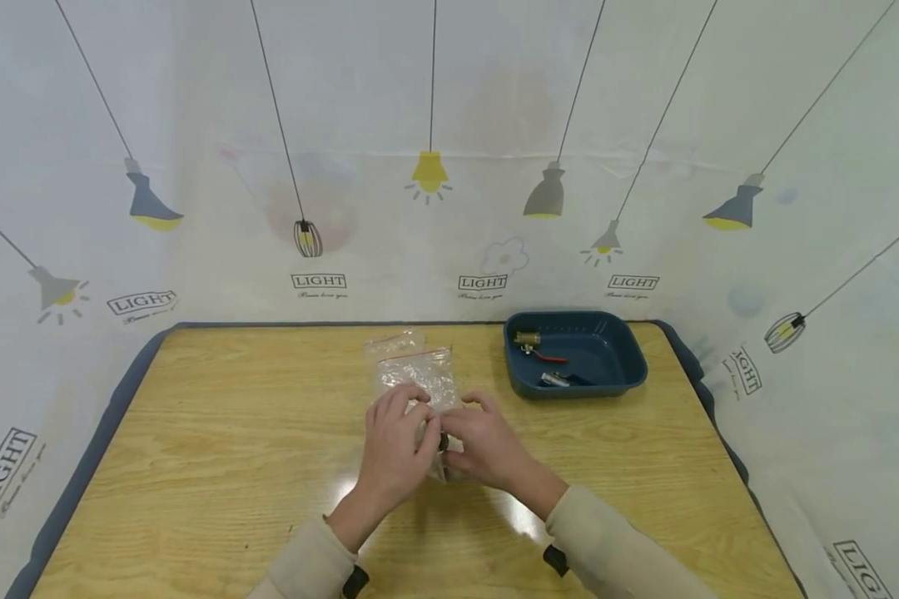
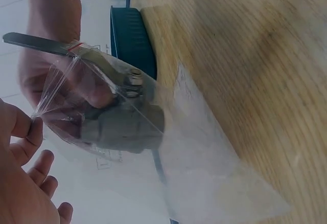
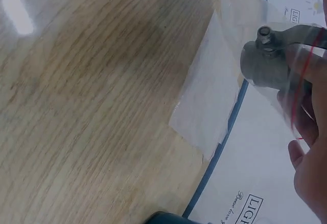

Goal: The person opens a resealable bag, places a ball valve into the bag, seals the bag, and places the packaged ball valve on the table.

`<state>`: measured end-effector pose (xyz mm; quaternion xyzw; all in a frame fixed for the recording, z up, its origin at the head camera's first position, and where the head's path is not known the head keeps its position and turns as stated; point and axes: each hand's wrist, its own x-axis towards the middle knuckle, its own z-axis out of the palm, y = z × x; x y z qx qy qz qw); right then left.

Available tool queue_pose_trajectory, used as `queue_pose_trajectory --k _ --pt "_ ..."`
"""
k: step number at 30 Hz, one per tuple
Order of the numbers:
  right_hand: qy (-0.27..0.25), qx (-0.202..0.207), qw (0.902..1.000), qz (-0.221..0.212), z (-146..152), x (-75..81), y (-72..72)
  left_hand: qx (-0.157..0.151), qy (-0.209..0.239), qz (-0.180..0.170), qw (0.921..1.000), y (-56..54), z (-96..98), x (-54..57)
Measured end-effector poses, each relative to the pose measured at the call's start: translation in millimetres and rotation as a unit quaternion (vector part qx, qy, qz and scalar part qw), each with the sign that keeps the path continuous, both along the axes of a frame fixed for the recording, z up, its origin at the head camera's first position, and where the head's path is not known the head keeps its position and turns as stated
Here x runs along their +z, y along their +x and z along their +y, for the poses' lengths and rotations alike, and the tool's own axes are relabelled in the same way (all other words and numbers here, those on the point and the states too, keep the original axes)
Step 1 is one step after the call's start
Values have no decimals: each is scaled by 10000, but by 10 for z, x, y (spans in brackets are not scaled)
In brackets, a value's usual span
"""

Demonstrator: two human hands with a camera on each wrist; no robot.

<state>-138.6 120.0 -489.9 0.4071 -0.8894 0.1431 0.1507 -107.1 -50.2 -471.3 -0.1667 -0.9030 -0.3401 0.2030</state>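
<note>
A grey metal ball valve (image 2: 122, 129) with a long flat lever sits partly inside a clear zip bag (image 2: 53, 91), and the lever sticks out past the red zip line at the mouth. My right hand (image 1: 494, 445) holds the valve, its fingers reaching into the bag mouth in the right wrist view. With thumb and fingertip, my left hand (image 1: 400, 437) pinches the edge of the bag's mouth; its other fingers are loosely bent. In the head view both hands are close together over the table and hide most of the valve.
Clear zip bags (image 1: 427, 374) lie flat on the wooden table (image 1: 232, 433) just beyond my hands. At the back right stands a blue plastic basin (image 1: 520, 388), holding a brass valve with a red lever (image 1: 547, 358) and a silver fitting (image 1: 554, 379). A printed cloth hangs behind the table.
</note>
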Motion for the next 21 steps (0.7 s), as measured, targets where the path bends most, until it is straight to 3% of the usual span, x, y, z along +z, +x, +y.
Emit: queue_pose_trajectory --k 5,10,21 --pt "438 -151 9988 -161 -47 8 -5 -9 83 10 10000 15 9 -3" --pt "736 -181 9971 -33 -50 13 1 46 135 20 9999 19 14 -29" --pt "1067 -198 9921 633 58 4 45 96 256 217 9994 -4 9 -28"
